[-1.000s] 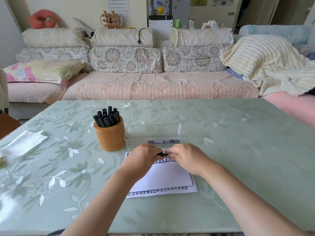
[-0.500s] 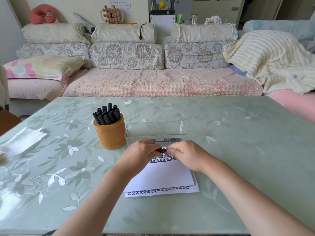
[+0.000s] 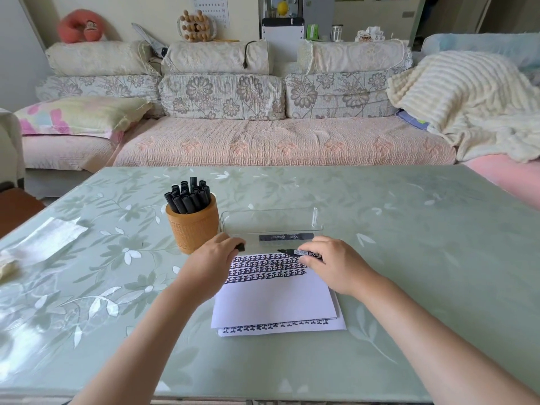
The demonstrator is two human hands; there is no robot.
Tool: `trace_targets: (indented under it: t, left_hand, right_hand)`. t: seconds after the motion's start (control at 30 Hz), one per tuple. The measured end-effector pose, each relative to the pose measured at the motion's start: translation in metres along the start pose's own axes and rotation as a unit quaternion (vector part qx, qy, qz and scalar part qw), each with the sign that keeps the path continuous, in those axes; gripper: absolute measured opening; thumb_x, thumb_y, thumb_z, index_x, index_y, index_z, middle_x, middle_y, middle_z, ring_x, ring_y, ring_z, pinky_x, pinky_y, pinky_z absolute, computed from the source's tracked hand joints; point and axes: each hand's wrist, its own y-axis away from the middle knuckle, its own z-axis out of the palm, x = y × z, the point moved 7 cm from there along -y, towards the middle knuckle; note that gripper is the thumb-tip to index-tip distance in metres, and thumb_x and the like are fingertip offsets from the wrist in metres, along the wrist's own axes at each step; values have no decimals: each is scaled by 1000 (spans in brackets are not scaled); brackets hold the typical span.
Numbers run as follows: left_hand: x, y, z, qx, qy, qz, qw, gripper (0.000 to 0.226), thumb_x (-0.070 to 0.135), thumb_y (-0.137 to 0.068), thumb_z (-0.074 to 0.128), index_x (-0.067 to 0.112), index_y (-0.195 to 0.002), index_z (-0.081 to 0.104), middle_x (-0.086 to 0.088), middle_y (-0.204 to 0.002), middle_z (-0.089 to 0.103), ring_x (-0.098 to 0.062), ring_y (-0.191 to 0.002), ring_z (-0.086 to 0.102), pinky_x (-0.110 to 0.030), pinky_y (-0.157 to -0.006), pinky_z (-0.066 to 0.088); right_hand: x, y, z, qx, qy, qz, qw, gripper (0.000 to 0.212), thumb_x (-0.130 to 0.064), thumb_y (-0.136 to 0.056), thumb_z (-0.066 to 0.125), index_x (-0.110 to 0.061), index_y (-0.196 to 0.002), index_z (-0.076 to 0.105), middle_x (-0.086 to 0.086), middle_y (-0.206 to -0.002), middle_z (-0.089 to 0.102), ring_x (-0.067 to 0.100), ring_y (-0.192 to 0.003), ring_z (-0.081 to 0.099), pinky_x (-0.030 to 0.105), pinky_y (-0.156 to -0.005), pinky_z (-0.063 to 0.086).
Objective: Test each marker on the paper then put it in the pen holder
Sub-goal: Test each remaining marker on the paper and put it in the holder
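Note:
My right hand [image 3: 333,263] grips an uncapped black marker [image 3: 301,252], its tip pointing left just above the top edge of the white paper [image 3: 274,299]. My left hand [image 3: 213,260] is closed on the marker's black cap [image 3: 240,247], held apart from the marker. The paper carries rows of black marks along its top. An orange-brown pen holder [image 3: 194,226] with several black markers stands left of the paper, just beyond my left hand. One more black marker [image 3: 285,237] lies in the clear plastic tray [image 3: 317,220] behind the paper.
A second marked sheet [image 3: 280,328] pokes out under the top paper. A shiny plastic wrapper [image 3: 46,238] lies at the table's left edge. The green floral table [image 3: 409,258] stretches right. A sofa [image 3: 263,141] with cushions and a blanket runs behind.
My hands were together on the capped marker; they have pulled apart, the cap coming off in my left hand and the marker staying in my right.

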Motion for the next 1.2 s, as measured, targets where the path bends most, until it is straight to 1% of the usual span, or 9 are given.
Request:
trace_targets:
  t: [0.2,0.33,0.53,0.6,0.67,0.83,0.97,1.03,1.2]
  left_hand:
    - [-49,17,-13,15,-78,-159,984,16,28,-93,57,31,-107,63,7,-101,67,-18,-91,60,-30,-64,43]
    - [-59,23,-8,25,-77,-151,985,12,30,-90,65,30,-101,69,6,-104,59,-20,-97,57,-34,-65,50]
    - [-55,18,4,32,-84,-140,986,19,35,-93,59,26,-106,69,4,-101,58,-21,-94,59,-33,-63,50]
    - [-49,15,0,49,-79,-143,985,19,32,-95,55,24,-105,69,2,-101,57,-23,-91,59,-34,-63,50]
    - [-39,12,-9,92,-61,-140,984,19,27,-96,52,20,-100,69,0,-99,58,-25,-89,59,-32,-62,48]
    - [10,6,-6,92,34,11,995,15,19,-91,60,21,-102,70,7,-97,59,-13,-85,60,-28,-68,52]
    - [63,16,32,-14,60,125,990,17,28,-91,59,26,-103,70,7,-99,60,-13,-92,58,-28,-71,49]
    - [79,19,49,-47,63,157,984,24,37,-91,53,28,-107,69,7,-100,59,-15,-93,56,-30,-71,49]
    - [88,28,65,-72,28,206,975,23,43,-91,52,34,-105,68,9,-102,56,-15,-91,50,-34,-70,48]
  right_hand:
    - [-1,-2,8,6,-27,17,999,23,-31,-93,62,-22,-111,72,-6,-98,61,17,-87,61,34,-83,48]
    - [0,0,13,-2,-27,26,999,23,-29,-92,63,-20,-111,72,-8,-97,60,15,-87,59,29,-82,46]
    - [2,2,11,6,-67,35,997,34,-12,-90,58,-20,-121,69,-8,-99,62,-3,-81,54,1,-77,34]
    - [3,5,8,9,-87,39,995,42,-11,-89,58,-33,-124,62,-12,-99,60,-3,-73,52,5,-74,36]
    - [4,7,3,22,-107,38,993,39,-10,-88,60,-41,-111,56,-12,-93,57,4,-65,49,15,-67,40]
    - [11,11,-5,58,-200,50,977,31,-2,-93,55,-31,-93,67,-20,-78,61,12,-60,58,16,-61,45]
    - [24,11,2,47,-284,82,954,71,14,-85,36,-45,-99,73,0,-95,66,30,-79,63,38,-72,50]
    - [27,11,1,44,-284,83,954,76,18,-80,37,-46,-101,72,7,-98,70,35,-88,62,37,-78,50]
    - [18,19,-8,10,-307,33,951,29,-4,-78,76,-26,-96,69,1,-77,63,13,-70,55,21,-72,44]
